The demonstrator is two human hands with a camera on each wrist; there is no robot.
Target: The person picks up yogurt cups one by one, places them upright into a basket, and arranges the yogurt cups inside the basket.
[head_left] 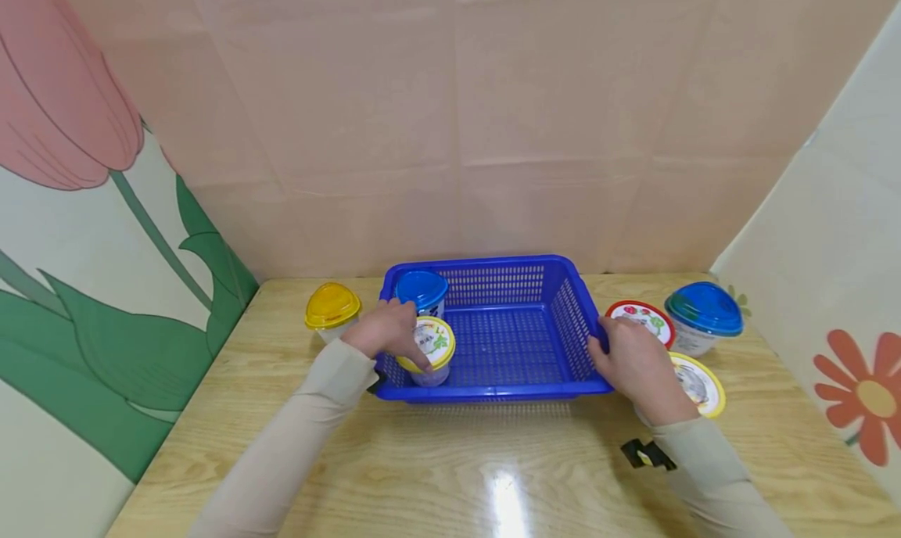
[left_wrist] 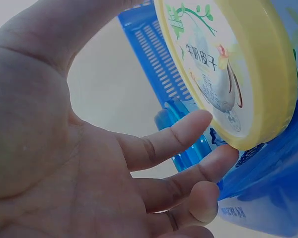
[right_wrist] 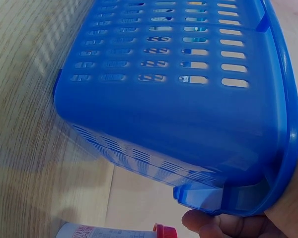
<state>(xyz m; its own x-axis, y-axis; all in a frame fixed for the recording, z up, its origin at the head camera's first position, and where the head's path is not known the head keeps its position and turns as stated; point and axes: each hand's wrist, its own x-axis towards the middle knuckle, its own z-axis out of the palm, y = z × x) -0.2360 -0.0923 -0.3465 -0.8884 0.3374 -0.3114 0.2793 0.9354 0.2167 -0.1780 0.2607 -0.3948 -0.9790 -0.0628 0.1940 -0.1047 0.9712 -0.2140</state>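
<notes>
At the near right, a white-and-yellow lid (head_left: 697, 385) shows beside the right hand (head_left: 644, 366), which clasps the right rim of the blue basket (head_left: 479, 392), probably to steady it. The left hand (head_left: 390, 331) reaches over the left wall and pinches a yellow-lidded cup (head_left: 436, 349) by its lid, an overhead hold that likely suits the near left corner inside. Beyond, a blue-lidded tub (head_left: 422, 288) sits in the far left corner, perhaps tucked there for support.
</notes>
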